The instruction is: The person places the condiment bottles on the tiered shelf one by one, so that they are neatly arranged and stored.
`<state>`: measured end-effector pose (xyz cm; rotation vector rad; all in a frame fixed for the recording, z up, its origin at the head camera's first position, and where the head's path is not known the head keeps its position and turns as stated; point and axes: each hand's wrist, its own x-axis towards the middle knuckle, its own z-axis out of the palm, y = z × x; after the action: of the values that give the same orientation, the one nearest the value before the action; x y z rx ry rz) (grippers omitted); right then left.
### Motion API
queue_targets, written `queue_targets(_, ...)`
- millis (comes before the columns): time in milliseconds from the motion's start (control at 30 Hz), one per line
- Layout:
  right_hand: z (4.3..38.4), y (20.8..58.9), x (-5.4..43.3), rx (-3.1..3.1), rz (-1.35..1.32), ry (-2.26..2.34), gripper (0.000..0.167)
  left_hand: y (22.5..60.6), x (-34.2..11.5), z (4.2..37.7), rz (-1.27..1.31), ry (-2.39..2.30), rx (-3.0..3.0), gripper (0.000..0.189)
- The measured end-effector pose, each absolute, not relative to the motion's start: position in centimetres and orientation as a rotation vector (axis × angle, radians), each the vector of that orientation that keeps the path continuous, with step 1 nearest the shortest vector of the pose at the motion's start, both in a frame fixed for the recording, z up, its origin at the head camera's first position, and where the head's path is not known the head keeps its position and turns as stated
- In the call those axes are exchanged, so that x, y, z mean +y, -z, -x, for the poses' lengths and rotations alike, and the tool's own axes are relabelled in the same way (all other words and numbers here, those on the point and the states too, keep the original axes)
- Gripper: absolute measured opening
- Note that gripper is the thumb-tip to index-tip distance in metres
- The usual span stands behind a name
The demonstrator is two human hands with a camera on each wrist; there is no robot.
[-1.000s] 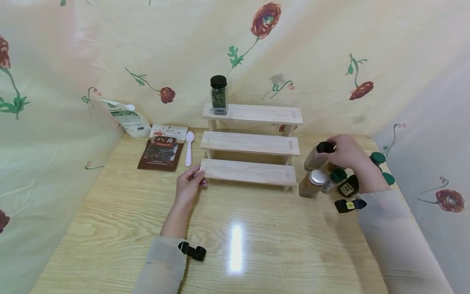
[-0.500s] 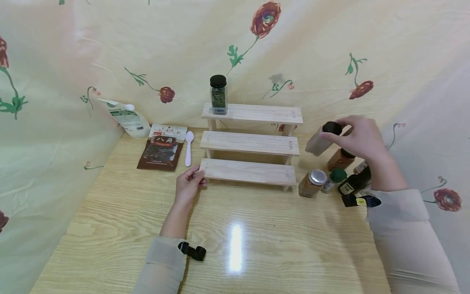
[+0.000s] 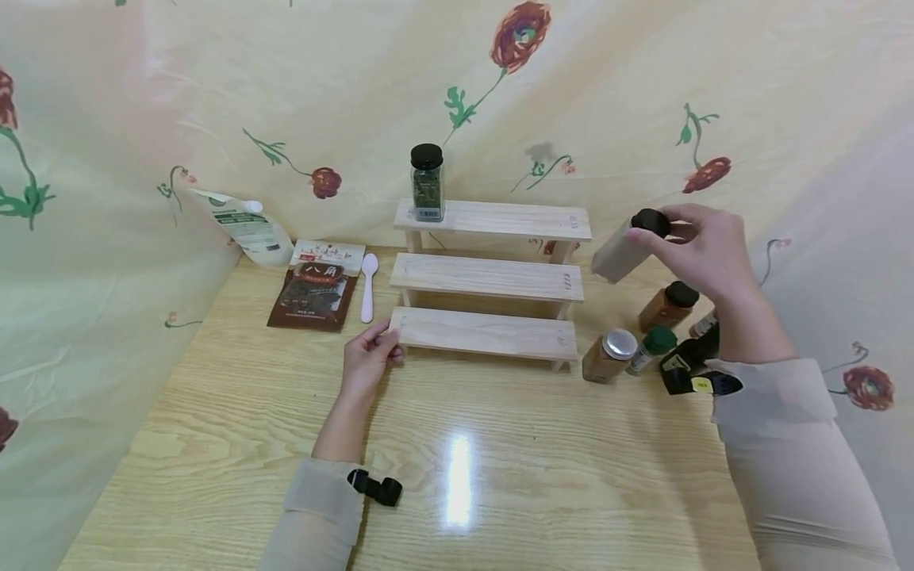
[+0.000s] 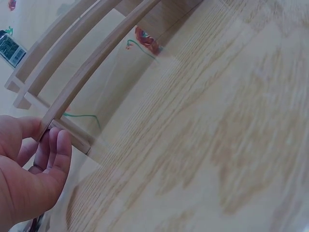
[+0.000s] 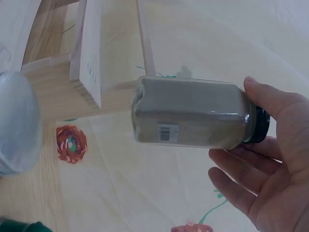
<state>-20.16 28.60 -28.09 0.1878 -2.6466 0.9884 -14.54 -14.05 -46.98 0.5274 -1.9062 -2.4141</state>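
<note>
A three-tier wooden rack [image 3: 485, 333] stands at the back of the table. My left hand [image 3: 367, 361] pinches the left end of its lowest shelf between thumb and fingers; the left wrist view shows the same grip on the board's end [image 4: 55, 108]. Off the table, right of the rack, my right hand [image 3: 703, 246] holds a spice jar [image 3: 621, 252] by its black cap. The jar is tilted, its base toward the rack. Greyish-brown powder and a small barcode label show through the jar [image 5: 193, 113] in the right wrist view. On the top shelf's left end stands a black-capped jar of green flakes [image 3: 428, 186].
At the right sit a silver-lidded jar [image 3: 609, 357], a green-capped bottle [image 3: 653, 349], a black-capped orange-brown jar [image 3: 668, 307] and dark bottles partly behind my forearm. Left of the rack lie a white spoon [image 3: 367, 287], a brown packet [image 3: 316, 289] and a white pouch [image 3: 250, 230].
My right hand has lifted the greyish-brown jar up from the group of bottles at the right, uncovering the orange-brown jar. My left hand stays on the rack.
</note>
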Motion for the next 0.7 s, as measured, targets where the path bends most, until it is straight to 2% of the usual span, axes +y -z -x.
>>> queue_targets(700,23.1,25.8,23.7,-2.550,-0.281,-1.118,0.046,47.1,-14.2,14.7,-0.520,2.429,-1.888,0.039)
